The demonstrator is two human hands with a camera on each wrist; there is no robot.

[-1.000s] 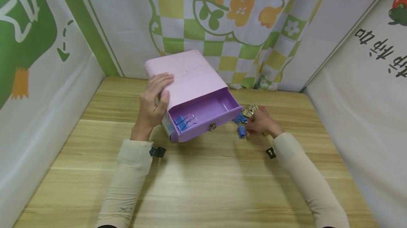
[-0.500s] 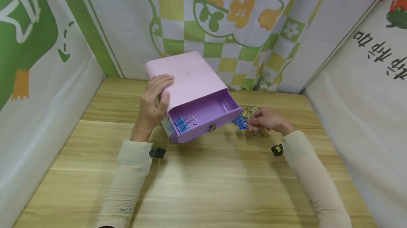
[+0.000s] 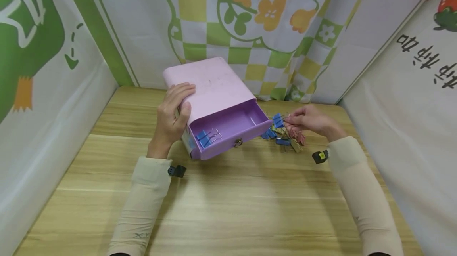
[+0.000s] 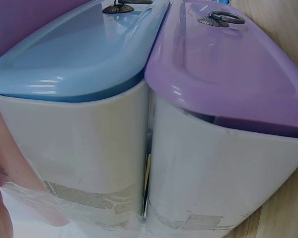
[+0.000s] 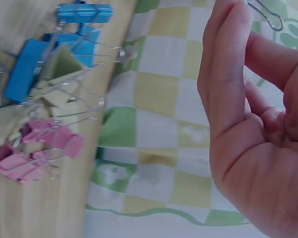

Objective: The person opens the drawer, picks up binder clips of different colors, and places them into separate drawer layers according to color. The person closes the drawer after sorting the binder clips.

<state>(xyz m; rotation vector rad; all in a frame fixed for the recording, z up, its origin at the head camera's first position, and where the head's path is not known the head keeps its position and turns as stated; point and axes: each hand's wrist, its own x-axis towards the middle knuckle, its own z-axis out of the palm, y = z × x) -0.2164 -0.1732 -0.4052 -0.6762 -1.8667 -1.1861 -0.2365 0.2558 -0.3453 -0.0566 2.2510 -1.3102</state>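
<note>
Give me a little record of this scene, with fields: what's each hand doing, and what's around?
Left hand: rests on the pink drawer unit
Right hand: pinches a blue binder clip by its wire handle
Purple drawer: pulled open; another blue clip inside, near its left end
Pile: blue, yellowish and pink binder clips on the table
Table: wood-grain top
Backdrop: checkered, flowered curtain

I'm looking into what seems a small booth-like workspace: a wood-grain table, a checked floral curtain behind the table, printed white panels along its sides
</note>
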